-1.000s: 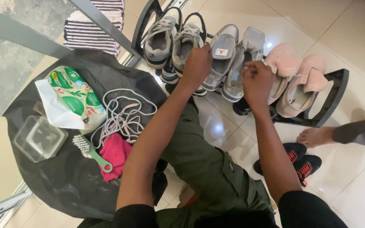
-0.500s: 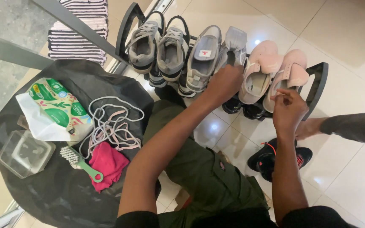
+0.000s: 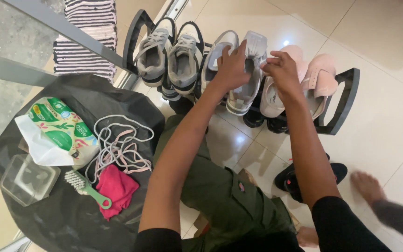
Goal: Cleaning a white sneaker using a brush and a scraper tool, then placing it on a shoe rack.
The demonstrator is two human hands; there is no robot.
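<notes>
Glossy cream floor tiles [image 3: 388, 102] lie open right of the black metal shoe rack [image 3: 346, 100]. On it, the left hand [image 3: 232, 70] grasps a grey sneaker [image 3: 248, 74]; the right hand [image 3: 283, 70] pinches its edge beside pink shoes [image 3: 320, 79].

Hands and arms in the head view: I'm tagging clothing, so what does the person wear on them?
Both the left hand and right hand are bare, with no gloves. The forearms are uncovered; black sleeves reach only the upper arms.
</notes>
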